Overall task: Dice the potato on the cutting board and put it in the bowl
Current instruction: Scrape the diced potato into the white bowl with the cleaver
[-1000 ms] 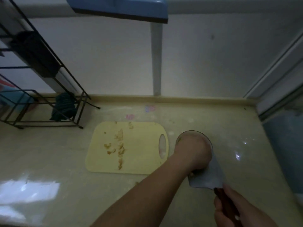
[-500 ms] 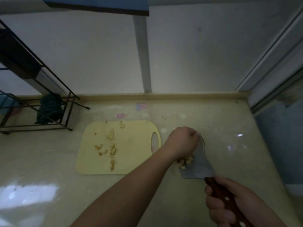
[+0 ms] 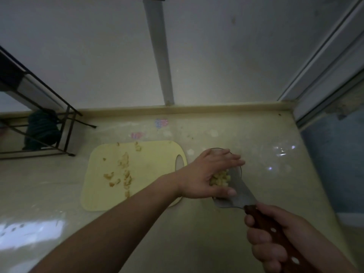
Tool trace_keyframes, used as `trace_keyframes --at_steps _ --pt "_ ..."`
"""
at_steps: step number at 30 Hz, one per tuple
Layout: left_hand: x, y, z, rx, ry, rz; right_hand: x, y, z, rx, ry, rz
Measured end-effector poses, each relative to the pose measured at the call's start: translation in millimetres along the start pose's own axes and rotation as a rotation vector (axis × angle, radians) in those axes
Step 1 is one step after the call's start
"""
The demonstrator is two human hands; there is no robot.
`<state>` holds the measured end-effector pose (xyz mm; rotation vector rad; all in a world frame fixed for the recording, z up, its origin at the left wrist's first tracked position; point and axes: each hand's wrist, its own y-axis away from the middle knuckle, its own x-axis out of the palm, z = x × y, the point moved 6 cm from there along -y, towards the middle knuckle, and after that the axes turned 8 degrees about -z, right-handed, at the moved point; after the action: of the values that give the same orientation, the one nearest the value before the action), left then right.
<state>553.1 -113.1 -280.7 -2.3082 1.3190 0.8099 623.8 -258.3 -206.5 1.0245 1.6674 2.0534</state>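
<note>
A pale yellow cutting board (image 3: 155,166) lies on the counter with scattered diced potato (image 3: 126,174) left on it. To its right stands a small glass bowl (image 3: 237,170), mostly covered by my left hand (image 3: 204,174). That hand lies flat with straight fingers over the bowl and against a heap of potato dice (image 3: 220,178) on the cleaver blade (image 3: 236,196). My right hand (image 3: 275,239) grips the cleaver's dark wooden handle, with the blade held at the bowl's near rim.
A black wire rack (image 3: 49,123) with a dark cloth (image 3: 41,131) stands at the back left. The wall and a raised counter lip (image 3: 177,108) run behind. The counter's right edge (image 3: 307,164) borders a window frame.
My left hand has opened from a curled pose to flat fingers, and the potato dice on the blade now show beneath it. The view has shifted right.
</note>
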Motion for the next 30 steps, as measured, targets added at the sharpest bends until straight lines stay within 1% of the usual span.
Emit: trace_keyframes --at_steps 11,18,24,30 --pt "0 -21 33 -0.088 -0.266 0.099 -3 0 1 0.011 -0.024 -0.005" --pt "3 -28 51 -0.154 -0.306 0.121 -9 2 -1 0.004 -0.053 -0.014" --pt "3 -30 58 -0.196 -0.298 0.05 -16 1 -5 -0.005 -0.069 -0.019" --pt "-5 -31 51 -0.182 -0.227 -0.041 -22 3 -4 -0.048 -0.025 -0.036"
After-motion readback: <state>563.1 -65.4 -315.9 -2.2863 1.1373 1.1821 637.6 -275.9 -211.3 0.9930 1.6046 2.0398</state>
